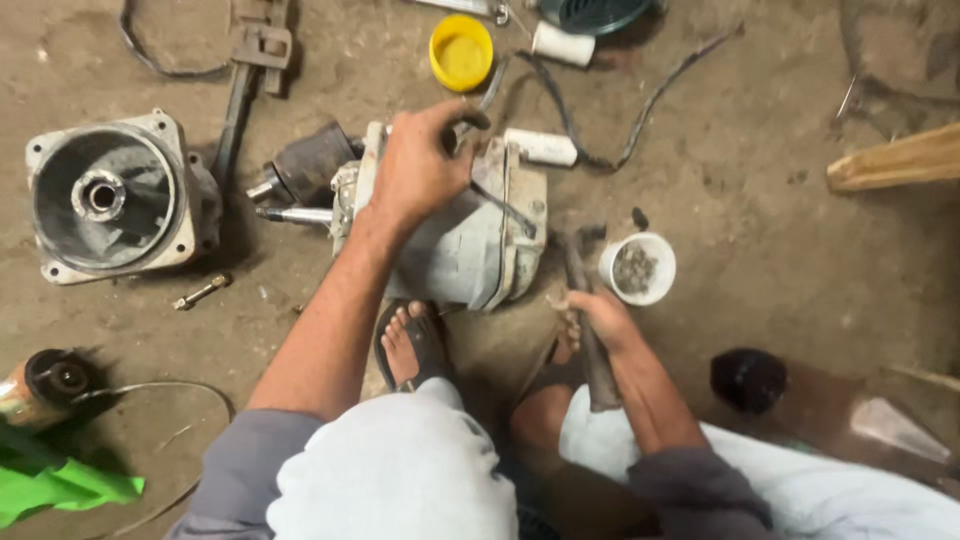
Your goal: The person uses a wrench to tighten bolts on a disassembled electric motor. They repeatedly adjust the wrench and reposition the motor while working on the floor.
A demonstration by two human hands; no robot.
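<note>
While the left hand [420, 160] clamped a thin tool against the heavy, rigid motor housing [460, 235] mid-floor, the right hand [597, 318] gripped a hammer [585, 300] by its handle.

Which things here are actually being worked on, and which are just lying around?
In hand:
left hand gripping a rod on the grey motor housing
right hand holding a hammer

Lying about:
end cover
yellow lid
white cup
bolt
wood plank
</note>
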